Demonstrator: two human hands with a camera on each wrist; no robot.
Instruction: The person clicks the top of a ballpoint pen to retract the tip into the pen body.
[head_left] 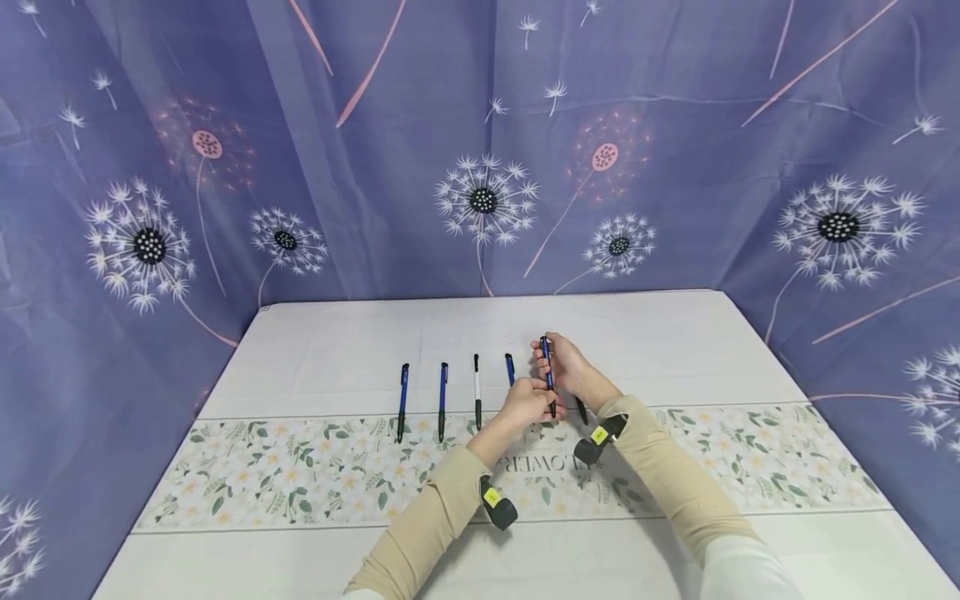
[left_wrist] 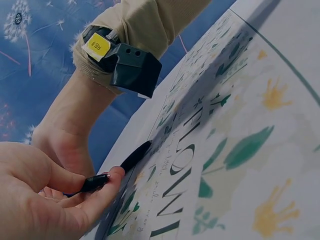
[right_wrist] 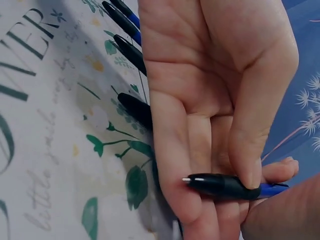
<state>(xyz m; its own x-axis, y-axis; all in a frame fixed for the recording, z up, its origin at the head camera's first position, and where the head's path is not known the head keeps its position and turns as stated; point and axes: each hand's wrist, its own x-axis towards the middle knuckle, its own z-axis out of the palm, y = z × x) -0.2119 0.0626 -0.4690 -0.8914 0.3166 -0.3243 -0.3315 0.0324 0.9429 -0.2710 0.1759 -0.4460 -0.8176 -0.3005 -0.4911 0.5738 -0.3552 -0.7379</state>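
Both hands hold one blue pen [head_left: 547, 367] with a black grip above the table. My left hand [head_left: 527, 402] pinches the pen's black grip [right_wrist: 220, 186] between thumb and fingers; a small pale point shows at its end in the right wrist view. My right hand [head_left: 567, 364] grips the upper part, its fingers behind the barrel. Beside the left hand lies another blue pen [head_left: 510, 367], its lower part hidden. Under the right wrist, only the dark lower end of a pen [head_left: 582, 410] shows.
Left of the hands, a white pen [head_left: 477, 392] and two blue pens, one nearer [head_left: 442, 400] and one at the far left [head_left: 403, 400], lie side by side on the white table [head_left: 337, 342]. A flowered strip [head_left: 285, 475] crosses it. A purple curtain [head_left: 390, 208] stands behind.
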